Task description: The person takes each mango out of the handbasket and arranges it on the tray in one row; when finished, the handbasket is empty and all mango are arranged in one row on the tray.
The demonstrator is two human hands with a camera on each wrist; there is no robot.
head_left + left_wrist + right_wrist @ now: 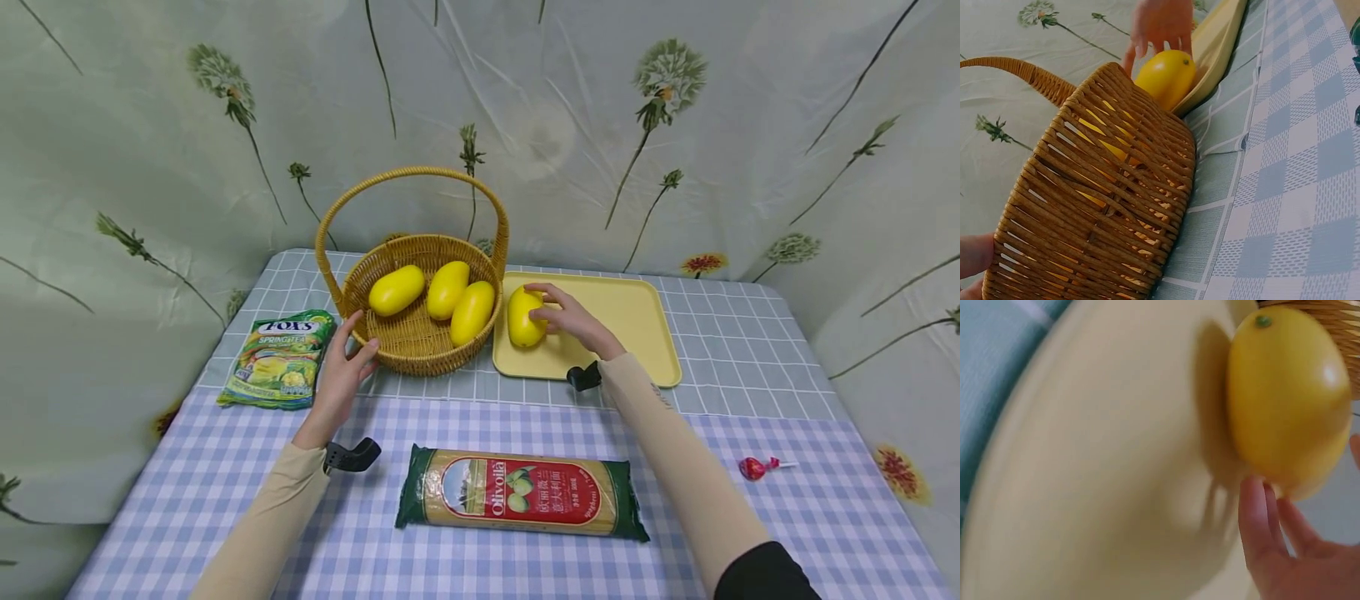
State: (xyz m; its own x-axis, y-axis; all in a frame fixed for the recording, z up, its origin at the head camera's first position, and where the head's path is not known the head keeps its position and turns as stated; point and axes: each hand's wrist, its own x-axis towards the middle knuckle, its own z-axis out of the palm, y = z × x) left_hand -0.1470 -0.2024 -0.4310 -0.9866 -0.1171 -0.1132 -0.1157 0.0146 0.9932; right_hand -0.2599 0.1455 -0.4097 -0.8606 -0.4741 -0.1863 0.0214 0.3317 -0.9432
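Note:
On the left side of the wicker basket (420, 364), my left hand (342, 379) grips the rim; in the left wrist view only its fingertips (975, 255) show, at the basket's edge. Three yellow oval fruits (396, 290) lie inside the basket. Another yellow oval fruit (522, 321), with a small green stem spot, is at the left end of the yellow tray (618, 325). My right hand (573, 321) is at that fruit's right side, fingers spread and fingertips at its surface. The right wrist view has the thumb at its edge, so its contact is unclear.
A green candy bag (276, 362) lies left of the basket. Nearer me is a spaghetti pack (521, 493) lying crosswise on the checked cloth (720, 542). A red lollipop (756, 468) lies at the right. The basket's tall handle (412, 172) arches above it.

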